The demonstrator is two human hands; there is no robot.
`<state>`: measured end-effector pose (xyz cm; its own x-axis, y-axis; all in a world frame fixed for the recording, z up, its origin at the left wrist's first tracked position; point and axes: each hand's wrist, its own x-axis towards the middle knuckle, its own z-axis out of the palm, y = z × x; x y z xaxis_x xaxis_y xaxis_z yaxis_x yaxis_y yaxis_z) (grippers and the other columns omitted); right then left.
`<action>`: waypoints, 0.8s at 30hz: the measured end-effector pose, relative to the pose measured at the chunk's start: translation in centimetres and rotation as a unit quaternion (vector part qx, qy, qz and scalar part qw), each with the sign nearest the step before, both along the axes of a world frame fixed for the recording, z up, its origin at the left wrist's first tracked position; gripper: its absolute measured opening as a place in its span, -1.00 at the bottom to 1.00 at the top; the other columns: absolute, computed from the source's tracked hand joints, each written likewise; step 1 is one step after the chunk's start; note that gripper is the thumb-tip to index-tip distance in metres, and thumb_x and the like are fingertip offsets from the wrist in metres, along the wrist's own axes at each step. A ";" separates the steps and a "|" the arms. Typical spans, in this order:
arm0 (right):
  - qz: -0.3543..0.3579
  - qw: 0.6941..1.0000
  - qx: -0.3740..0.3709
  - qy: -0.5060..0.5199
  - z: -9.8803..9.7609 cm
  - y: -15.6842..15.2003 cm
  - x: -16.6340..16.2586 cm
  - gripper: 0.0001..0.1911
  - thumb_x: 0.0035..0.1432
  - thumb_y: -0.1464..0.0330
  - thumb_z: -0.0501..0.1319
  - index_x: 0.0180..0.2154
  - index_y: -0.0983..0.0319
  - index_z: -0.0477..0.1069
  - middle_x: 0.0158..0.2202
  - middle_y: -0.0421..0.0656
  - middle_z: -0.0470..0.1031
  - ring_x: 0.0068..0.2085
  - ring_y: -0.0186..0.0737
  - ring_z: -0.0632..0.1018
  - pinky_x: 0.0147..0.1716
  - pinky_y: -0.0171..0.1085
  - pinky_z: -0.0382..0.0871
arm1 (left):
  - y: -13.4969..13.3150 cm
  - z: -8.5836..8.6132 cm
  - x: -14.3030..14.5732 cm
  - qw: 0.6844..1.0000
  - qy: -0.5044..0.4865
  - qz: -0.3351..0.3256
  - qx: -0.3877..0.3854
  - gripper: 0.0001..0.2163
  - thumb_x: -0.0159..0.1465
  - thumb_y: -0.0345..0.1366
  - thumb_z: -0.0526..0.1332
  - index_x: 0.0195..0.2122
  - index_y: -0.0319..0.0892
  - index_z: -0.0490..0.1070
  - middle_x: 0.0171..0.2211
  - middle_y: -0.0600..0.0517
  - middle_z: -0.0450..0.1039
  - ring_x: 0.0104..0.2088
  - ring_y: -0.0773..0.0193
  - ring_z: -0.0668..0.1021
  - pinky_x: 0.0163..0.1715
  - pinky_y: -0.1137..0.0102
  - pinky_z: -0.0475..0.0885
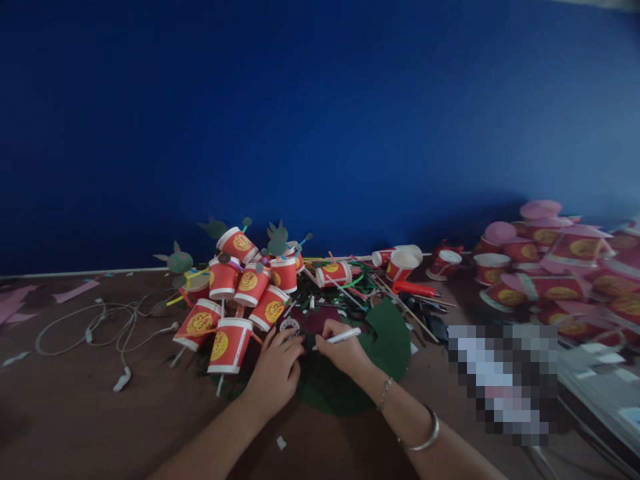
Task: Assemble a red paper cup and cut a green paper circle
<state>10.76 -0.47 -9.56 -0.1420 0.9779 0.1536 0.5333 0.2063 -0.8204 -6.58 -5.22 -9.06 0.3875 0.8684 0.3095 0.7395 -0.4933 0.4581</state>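
- I watched through the distant head camera as the white pen [345, 335] stood slanted above the green paper [387, 350], its tip pointing down toward the other hand's fingers.
- The right hand [343, 347] grasped that pen between thumb and fingers, over the green paper.
- The left hand [276, 367] lay at the green paper's left side, fingers bent and tips down by something small and dark; the light was poor there, so I could not tell whether it gripped it.
- On the right wrist I saw a silver bangle [427, 437], below the green paper.
- Just left of the green paper I had a heap of red paper cups [249, 290], some bearing green animal-head cutouts [277, 238].
- Beyond the green paper's upper right edge lay a red-orange tool [416, 289].
- Well to the right of the green paper rose a pile of pink-topped cups [575, 253].
- Well to its left, I saw a white cable [127, 333] looped on the brown table [75, 427].
- Behind the green paper stood a blue wall [320, 120].
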 end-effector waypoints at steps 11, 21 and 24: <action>-0.011 0.999 -0.023 0.020 -0.1 0.1 0.1 -0.77 -0.05 0.32 0.13 -0.64 0.20 0.13 -0.69 -0.30 0.23 -0.60 -0.38 0.25 -0.60 -0.39 0.06 | -0.1 0.4 0.2 1.000 -0.002 0.004 0.006 -0.73 0.12 -0.56 0.02 -0.29 -0.12 0.42 -0.05 0.02 0.46 0.08 0.12 0.35 0.16 0.01 0.07; -0.022 1.000 0.005 -0.011 -0.1 0.0 0.0 -0.76 -0.05 0.32 0.12 -0.63 0.20 0.10 -0.69 -0.31 0.19 -0.58 -0.37 0.22 -0.58 -0.37 0.04 | -0.1 0.7 0.2 1.000 -0.004 0.003 0.001 -0.71 0.08 -0.58 0.03 -0.29 -0.13 0.43 -0.05 0.01 0.47 0.07 0.11 0.35 0.16 -0.01 0.07; -0.024 1.000 0.009 -0.012 0.0 0.0 0.0 -0.76 -0.05 0.32 0.10 -0.64 0.20 0.08 -0.69 -0.32 0.16 -0.58 -0.37 0.20 -0.58 -0.37 0.02 | -0.1 0.6 0.2 1.000 -0.003 0.001 0.002 -0.70 0.09 -0.58 0.02 -0.28 -0.13 0.43 -0.04 0.01 0.46 0.08 0.12 0.35 0.16 0.00 0.07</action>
